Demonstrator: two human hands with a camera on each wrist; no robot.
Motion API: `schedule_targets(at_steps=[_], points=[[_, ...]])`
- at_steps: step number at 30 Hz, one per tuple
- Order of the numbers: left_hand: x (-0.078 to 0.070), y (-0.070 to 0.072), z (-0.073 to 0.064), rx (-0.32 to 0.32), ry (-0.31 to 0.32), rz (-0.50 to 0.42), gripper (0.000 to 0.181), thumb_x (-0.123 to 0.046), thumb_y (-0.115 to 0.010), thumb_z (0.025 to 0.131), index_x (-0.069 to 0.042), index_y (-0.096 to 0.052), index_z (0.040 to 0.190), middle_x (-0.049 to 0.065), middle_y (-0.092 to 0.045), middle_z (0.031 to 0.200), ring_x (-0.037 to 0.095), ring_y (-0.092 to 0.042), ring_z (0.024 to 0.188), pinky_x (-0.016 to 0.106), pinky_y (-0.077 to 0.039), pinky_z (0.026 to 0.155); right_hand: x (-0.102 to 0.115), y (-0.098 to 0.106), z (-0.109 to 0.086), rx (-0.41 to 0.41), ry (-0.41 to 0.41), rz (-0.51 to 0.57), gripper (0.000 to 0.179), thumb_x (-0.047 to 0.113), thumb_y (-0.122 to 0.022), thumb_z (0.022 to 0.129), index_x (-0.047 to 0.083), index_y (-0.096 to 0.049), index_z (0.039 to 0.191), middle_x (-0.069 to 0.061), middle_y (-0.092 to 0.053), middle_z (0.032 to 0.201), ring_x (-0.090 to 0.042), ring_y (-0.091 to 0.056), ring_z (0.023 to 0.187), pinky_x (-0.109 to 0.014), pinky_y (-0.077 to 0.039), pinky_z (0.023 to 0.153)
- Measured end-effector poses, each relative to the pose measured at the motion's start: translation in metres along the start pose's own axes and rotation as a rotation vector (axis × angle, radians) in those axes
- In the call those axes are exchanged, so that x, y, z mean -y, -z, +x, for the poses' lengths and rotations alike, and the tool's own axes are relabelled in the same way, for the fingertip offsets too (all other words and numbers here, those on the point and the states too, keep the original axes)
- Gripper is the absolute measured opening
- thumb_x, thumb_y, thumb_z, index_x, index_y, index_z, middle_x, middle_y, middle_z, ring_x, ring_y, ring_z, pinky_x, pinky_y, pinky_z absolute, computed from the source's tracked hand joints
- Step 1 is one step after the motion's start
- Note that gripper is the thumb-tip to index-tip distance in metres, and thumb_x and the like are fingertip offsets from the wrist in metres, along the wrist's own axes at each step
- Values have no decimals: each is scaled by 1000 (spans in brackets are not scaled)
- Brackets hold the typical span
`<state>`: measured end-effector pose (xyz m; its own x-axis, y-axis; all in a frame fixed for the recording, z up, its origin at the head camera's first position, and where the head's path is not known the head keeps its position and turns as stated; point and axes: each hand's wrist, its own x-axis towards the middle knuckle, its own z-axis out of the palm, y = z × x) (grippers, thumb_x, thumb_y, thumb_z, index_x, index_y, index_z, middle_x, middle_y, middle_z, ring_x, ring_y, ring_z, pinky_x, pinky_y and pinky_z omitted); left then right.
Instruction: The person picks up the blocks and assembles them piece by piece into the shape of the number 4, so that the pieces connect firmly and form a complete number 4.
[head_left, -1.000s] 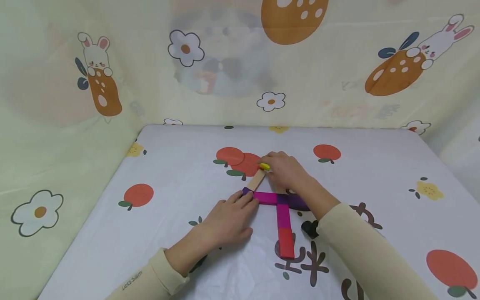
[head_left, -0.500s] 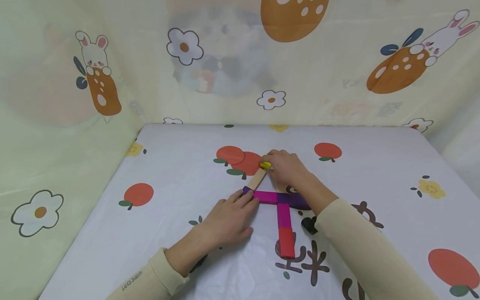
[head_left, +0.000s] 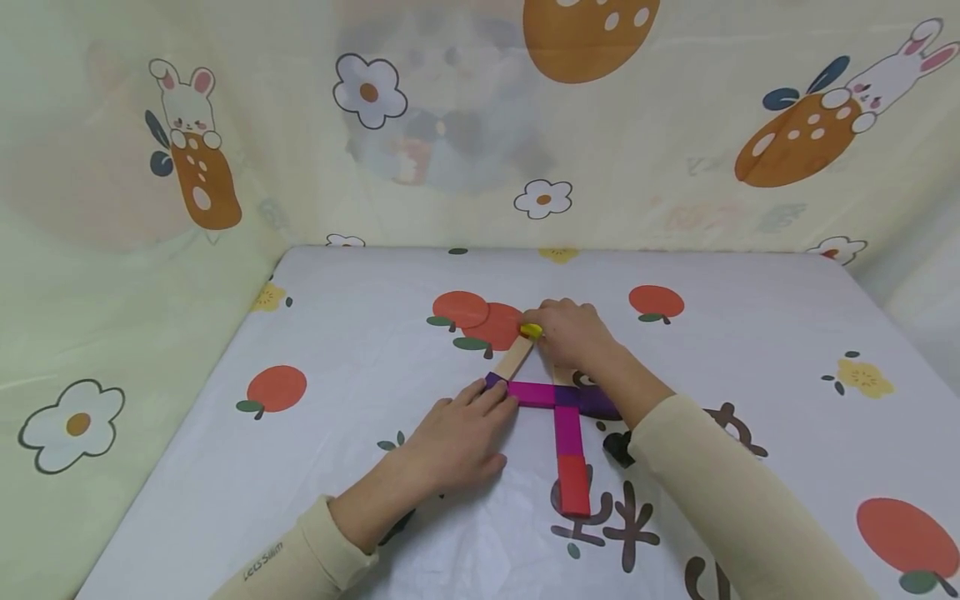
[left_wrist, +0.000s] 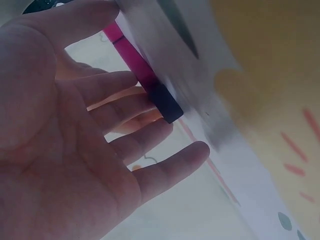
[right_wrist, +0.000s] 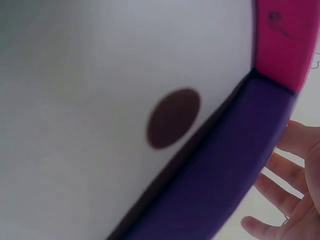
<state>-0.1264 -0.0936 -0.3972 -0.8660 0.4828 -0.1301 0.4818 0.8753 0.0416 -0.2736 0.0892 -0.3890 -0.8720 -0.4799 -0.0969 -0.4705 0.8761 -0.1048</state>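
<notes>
Flat coloured blocks lie in a pattern on the table. A magenta bar runs crosswise, and a second magenta bar with a red block at its near end runs toward me. My left hand lies flat, its straight fingertips touching the crosswise bar's dark purple left end. A slanted wooden plank rises from that end to a small yellow piece. My right hand is curled over the yellow piece, pinching it. A purple block lies under my right wrist.
The table wears a white cloth printed with red fruit. A small black object sits beside my right sleeve. Cream curtains with rabbits and flowers close off the back and left sides.
My right hand's fingers have drawn in slightly around the yellow piece. The left hand and the blocks have stayed where they were.
</notes>
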Motion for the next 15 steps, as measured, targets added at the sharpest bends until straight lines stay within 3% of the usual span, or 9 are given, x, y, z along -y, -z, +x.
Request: schedule_targets(at_steps=[7, 15], points=[[0, 1, -1, 6, 5, -1, 78, -46, -76, 91, -18, -46, 157, 6, -42, 164, 31, -38, 152, 49, -53, 107, 2, -1, 1, -9, -22, 4, 42, 20, -67, 99, 25, -65, 140, -14, -67, 133, -39, -57, 129, -71, -37, 110], [0, -1, -1, 2, 7, 8, 78, -46, -75, 91, -18, -45, 157, 5, -42, 164, 31, -38, 152, 49, -53, 107, 2, -3, 3, -15, -15, 4, 41, 18, -67, 99, 24, -66, 139, -14, -67, 132, -38, -57, 128, -71, -36, 111]])
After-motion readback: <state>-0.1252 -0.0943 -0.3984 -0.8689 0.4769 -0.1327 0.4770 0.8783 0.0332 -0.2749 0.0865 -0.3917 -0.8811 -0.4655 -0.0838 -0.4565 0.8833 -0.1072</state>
